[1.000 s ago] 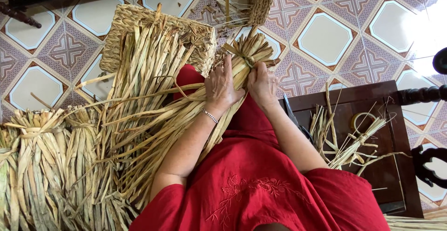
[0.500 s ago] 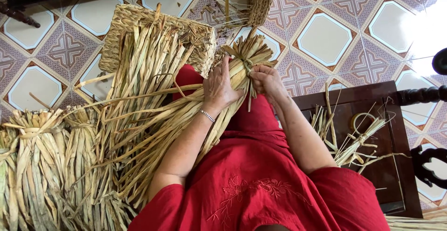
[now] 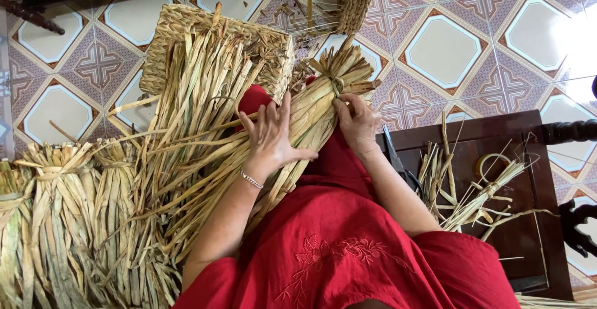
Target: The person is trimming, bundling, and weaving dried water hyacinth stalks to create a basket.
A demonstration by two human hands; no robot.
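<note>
Two hands work in our head view. Our left hand (image 3: 272, 140) lies flat with fingers spread on the straw bundle (image 3: 311, 119) across our lap. Our right hand (image 3: 357, 121) pinches it near the tie (image 3: 336, 85). If we tug hard, dry yellow strips may slip loose.

L hand (image 3: 272, 138) flat, R hand (image 3: 356, 121) gripping straw bundle (image 3: 314, 113)

Two hands on show, left hand (image 3: 270, 138) and right hand (image 3: 356, 121). One tied straw bundle (image 3: 311, 113) under them, three more tied bundles (image 3: 68, 209) lower left, two woven baskets (image 3: 186, 29) up top, one pair of scissors (image 3: 398, 159).
</note>
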